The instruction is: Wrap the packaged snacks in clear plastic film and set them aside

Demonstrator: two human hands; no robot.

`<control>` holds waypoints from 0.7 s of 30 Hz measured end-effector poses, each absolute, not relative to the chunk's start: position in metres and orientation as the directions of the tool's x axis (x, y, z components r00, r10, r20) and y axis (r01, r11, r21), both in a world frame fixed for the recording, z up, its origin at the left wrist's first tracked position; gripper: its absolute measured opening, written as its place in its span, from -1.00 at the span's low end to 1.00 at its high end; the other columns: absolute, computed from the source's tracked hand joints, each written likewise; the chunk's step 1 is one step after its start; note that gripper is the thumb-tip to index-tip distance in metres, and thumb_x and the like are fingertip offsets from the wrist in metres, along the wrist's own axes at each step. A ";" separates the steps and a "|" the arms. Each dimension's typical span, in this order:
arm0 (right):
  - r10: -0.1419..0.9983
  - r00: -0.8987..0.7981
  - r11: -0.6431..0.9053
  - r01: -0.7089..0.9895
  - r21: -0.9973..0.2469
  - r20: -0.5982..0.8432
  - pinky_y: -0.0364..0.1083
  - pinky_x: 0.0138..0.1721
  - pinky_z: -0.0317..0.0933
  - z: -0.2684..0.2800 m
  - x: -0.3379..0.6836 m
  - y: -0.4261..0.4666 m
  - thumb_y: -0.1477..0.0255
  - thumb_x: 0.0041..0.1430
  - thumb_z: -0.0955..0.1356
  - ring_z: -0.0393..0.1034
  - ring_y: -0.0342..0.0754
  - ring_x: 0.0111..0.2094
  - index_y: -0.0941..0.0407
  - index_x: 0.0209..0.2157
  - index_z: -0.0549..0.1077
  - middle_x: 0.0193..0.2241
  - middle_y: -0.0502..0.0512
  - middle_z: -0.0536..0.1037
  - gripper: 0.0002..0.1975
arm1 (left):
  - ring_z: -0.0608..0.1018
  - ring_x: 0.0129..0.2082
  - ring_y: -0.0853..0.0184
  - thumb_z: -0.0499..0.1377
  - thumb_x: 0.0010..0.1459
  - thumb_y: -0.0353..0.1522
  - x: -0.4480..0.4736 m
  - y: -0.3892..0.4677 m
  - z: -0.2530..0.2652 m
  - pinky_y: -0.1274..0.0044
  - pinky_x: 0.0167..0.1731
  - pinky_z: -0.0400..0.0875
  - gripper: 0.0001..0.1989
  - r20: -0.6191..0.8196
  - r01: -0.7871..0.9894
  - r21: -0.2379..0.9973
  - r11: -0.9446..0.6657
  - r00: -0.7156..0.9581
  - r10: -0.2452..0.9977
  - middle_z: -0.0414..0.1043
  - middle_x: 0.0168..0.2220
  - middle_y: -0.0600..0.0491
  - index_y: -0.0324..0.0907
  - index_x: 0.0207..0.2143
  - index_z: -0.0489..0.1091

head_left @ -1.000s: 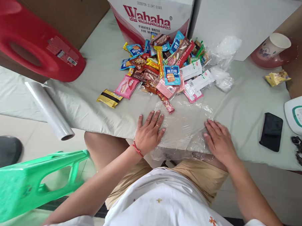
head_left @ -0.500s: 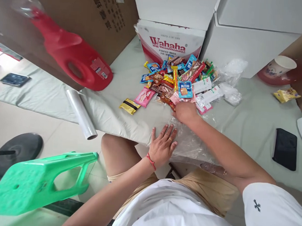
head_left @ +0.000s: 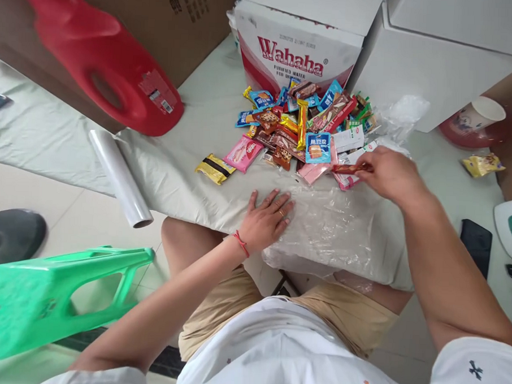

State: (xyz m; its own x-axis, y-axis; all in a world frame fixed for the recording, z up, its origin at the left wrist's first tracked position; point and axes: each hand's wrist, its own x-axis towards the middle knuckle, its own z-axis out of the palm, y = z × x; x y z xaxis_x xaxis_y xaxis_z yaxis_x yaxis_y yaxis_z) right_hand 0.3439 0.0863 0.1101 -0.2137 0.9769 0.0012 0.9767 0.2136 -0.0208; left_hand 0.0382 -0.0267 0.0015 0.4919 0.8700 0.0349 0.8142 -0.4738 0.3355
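My left hand lies flat, fingers spread, on the cloth at the table's front edge, touching the left side of a clear plastic bag. Pinched in my right hand is a small reddish-brown snack packet, held at the right side of a heap of wrapped snacks. In that heap, a blue snack packet lies on top near the front. A pink wafer packet and a yellow packet with a black band lie at its left.
Behind the heap stands a white and red Wahaha carton. A red jug and a plastic film roll are at left, above a green stool. To the right are a paper cup, a yellow packet and a black phone.
My right hand has moved right from the front of the heap, now with the reddish-brown packet in its fingers. The left hand stays flat on the cloth. The view has shifted slightly.
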 end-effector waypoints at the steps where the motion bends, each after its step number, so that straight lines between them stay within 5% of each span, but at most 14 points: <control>1: 0.981 -0.181 0.186 0.981 -0.062 0.075 0.00 -0.32 0.21 0.116 0.355 0.081 0.32 0.16 0.44 0.44 0.12 -0.27 0.03 -0.20 0.64 -0.22 0.22 0.56 -0.81 | 0.11 0.46 0.05 -0.10 0.44 -0.19 0.037 -0.024 0.002 -0.12 0.36 -0.32 -0.49 0.030 0.815 0.343 -0.467 0.487 0.873 0.14 0.42 -0.05 0.02 0.38 0.19; 5: 0.950 -0.098 0.213 0.897 -0.387 0.298 -0.01 -0.38 0.19 0.127 0.376 0.039 0.22 0.20 0.46 0.34 -0.03 -0.44 0.00 -0.13 0.62 -0.30 0.16 0.53 -0.76 | 0.12 0.45 0.03 -0.09 0.44 -0.16 0.037 -0.022 0.001 -0.10 0.36 -0.34 -0.46 0.046 0.832 0.355 -0.425 0.439 0.897 0.10 0.44 -0.08 -0.01 0.40 0.15; 10: 0.937 -0.289 0.349 0.710 -0.612 0.199 -0.06 -0.32 0.30 0.103 0.350 -0.022 0.26 0.27 0.42 0.42 -0.05 -0.36 0.00 -0.08 0.56 -0.21 0.07 0.54 -0.79 | 0.10 0.46 0.01 -0.05 0.42 -0.16 0.042 -0.029 -0.003 -0.12 0.35 -0.40 -0.43 0.069 0.840 0.341 -0.422 0.425 0.902 0.07 0.44 -0.10 0.00 0.42 0.10; 14: 0.912 -0.383 0.395 0.717 -0.574 0.150 -0.05 -0.15 0.36 0.066 0.322 -0.041 0.35 0.34 0.37 0.48 0.00 -0.15 0.02 -0.04 0.52 -0.12 0.12 0.54 -0.81 | 0.11 0.46 0.05 -0.11 0.44 -0.21 0.042 -0.028 -0.004 -0.10 0.36 -0.38 -0.46 0.057 0.853 0.316 -0.415 0.420 0.906 0.07 0.45 -0.07 0.03 0.43 0.08; 18: 0.907 -0.416 0.362 0.852 -0.378 -0.069 -0.05 -0.26 0.34 0.041 0.308 -0.041 0.37 0.38 0.31 0.48 0.05 -0.15 0.07 0.00 0.51 -0.10 0.18 0.53 -0.77 | 0.14 0.45 0.03 -0.09 0.44 -0.21 0.044 -0.027 -0.003 -0.12 0.35 -0.34 -0.46 0.058 0.862 0.303 -0.406 0.409 0.911 0.08 0.44 -0.06 0.05 0.42 0.09; 21: 0.907 -0.403 0.333 0.866 -0.372 -0.126 -0.05 -0.25 0.34 0.045 0.307 -0.031 0.22 0.40 0.29 0.49 0.05 -0.15 0.05 0.03 0.50 -0.02 0.17 0.51 -0.69 | 0.15 0.44 0.03 -0.08 0.44 -0.21 0.045 -0.028 -0.003 -0.13 0.35 -0.32 -0.46 0.069 0.862 0.304 -0.405 0.404 0.912 0.09 0.44 -0.06 0.04 0.42 0.10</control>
State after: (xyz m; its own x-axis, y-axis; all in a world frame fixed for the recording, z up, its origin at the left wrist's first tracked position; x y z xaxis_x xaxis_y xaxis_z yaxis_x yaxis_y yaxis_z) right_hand 0.3067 -0.0309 0.0448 -0.4026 0.9066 -0.1263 0.8664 0.3329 -0.3722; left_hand 0.0449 -0.0279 -0.0027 0.4043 0.9120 0.0688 0.8622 -0.4051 0.3041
